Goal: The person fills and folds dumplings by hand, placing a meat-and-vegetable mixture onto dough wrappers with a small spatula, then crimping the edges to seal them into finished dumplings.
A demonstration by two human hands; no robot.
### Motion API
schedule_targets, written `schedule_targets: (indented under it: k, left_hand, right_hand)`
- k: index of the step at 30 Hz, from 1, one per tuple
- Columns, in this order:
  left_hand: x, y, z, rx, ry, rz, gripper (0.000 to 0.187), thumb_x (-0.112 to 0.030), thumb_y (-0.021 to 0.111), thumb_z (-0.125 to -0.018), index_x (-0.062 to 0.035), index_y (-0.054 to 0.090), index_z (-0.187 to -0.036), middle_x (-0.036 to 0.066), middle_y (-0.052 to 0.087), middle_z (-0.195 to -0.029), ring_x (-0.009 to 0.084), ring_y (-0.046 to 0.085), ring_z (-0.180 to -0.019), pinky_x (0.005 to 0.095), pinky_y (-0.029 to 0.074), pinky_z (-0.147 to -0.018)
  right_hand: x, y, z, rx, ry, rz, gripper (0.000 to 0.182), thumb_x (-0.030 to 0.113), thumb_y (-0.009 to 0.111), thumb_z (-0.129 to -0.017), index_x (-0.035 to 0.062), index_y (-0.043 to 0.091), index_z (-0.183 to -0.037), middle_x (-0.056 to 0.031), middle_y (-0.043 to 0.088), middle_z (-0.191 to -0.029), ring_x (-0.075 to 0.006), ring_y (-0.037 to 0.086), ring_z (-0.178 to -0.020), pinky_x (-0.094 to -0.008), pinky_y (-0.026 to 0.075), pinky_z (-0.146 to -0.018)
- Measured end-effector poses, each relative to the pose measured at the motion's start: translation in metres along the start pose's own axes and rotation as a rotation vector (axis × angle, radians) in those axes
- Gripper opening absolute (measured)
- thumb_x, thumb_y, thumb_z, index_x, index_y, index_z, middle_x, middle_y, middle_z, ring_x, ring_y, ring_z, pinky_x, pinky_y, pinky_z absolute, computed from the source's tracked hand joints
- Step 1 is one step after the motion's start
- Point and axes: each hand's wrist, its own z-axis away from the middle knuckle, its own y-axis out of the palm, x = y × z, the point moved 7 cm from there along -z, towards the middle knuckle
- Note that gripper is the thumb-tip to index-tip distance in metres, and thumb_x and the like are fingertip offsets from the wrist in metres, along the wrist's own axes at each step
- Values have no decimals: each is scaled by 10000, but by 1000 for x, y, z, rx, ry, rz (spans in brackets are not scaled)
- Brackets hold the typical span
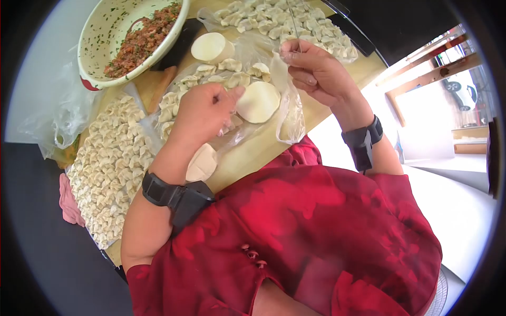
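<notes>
My left hand point(203, 113) is curled at the left edge of a round stack of dumpling wrappers point(258, 102), a fingertip against its rim; its lower fingers are partly hidden. My right hand point(321, 73) is raised beyond the stack, finger and thumb pinched on a thin metal stick point(293, 21) and the top of a limp clear plastic bag point(291, 118). The bag hangs down beside the wrappers. Behind the stack, folded dumplings point(230, 65) lie on plastic. Another wrapper stack point(212, 47) stands farther back, and a third point(202, 163) sits under my left wrist.
A large white bowl point(89, 58) of meat filling point(142, 45) stands at the back left. Rows of finished dumplings cover a left tray point(108, 163) and a far-right tray point(284, 18). Crumpled plastic point(68, 110) and a pink cloth point(69, 200) lie at the left.
</notes>
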Motion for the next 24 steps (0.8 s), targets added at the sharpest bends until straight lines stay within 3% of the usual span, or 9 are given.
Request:
schedule_targets:
  k: [1,4,5,7,11,15,17,20,24]
  left_hand:
    - [0,-3,1,-18,3,2,359,-369,604,-929,-14,602,-875,97,667,-786,141,649,-608,220,470,-476]
    - [2,5,1,125,100,925,555,-483,449,-976,28,568,-1156,117,648,-1007,207,656,-933,302,553,-789]
    - [9,1,0,77,111,921,555,-483,449,-976,28,568,-1156,117,648,-1007,207,656,-933,302,553,-789]
    - [3,6,9,385,132,1381,475,-411,453,-994,-1,527,-1222,103,629,-1104,220,641,-988,334,554,-825]
    - [13,-25,23,86,244,1347,395,-328,469,-999,-36,506,-1263,101,609,-1171,226,630,-1024,368,555,-852]
    - [50,-59,37,-186,150,1325,339,-199,492,-982,-38,489,-1280,114,595,-1207,247,594,-1109,411,510,-942]
    - [73,-78,42,-332,124,1361,317,-201,518,-971,-6,529,-1221,122,617,-1158,255,617,-1061,417,517,-904]
    - [94,-99,46,-442,103,1362,356,-180,516,-970,40,475,-1247,155,584,-1204,272,595,-1097,436,501,-935]
    - [108,-114,46,-493,106,1374,372,-163,459,-990,65,420,-1282,191,535,-1264,294,559,-1154,452,482,-978]
  right_hand:
    - [1,6,-1,16,-5,7,99,62,605,-883,62,565,-974,62,456,-680,-19,348,-469,-191,246,-431]
    - [-6,37,-10,93,62,138,104,82,623,-873,50,584,-965,48,477,-686,-23,360,-473,-195,250,-420]
    - [-10,52,-13,156,93,201,85,100,593,-914,66,562,-985,57,480,-683,-14,338,-460,-172,258,-417]
    - [-12,84,-18,211,118,344,123,133,588,-925,53,582,-1019,45,535,-730,-10,349,-462,-173,262,-410]
    - [-8,123,-41,298,159,427,204,174,573,-942,36,614,-1086,35,575,-778,-7,351,-465,-171,265,-411]
    - [28,153,-87,328,-178,886,249,167,569,-936,43,660,-1132,30,593,-780,-11,410,-549,-185,344,-479]
    - [31,168,-119,361,-466,1287,228,106,586,-893,51,681,-1093,-24,636,-768,-108,552,-625,-248,449,-568]
    - [28,192,-157,273,-781,1530,281,14,575,-824,74,692,-1072,-109,665,-790,-233,633,-728,-325,503,-673]
    - [13,212,-207,229,-712,1582,404,-44,531,-736,129,712,-1053,-149,674,-868,-281,644,-806,-371,506,-754]
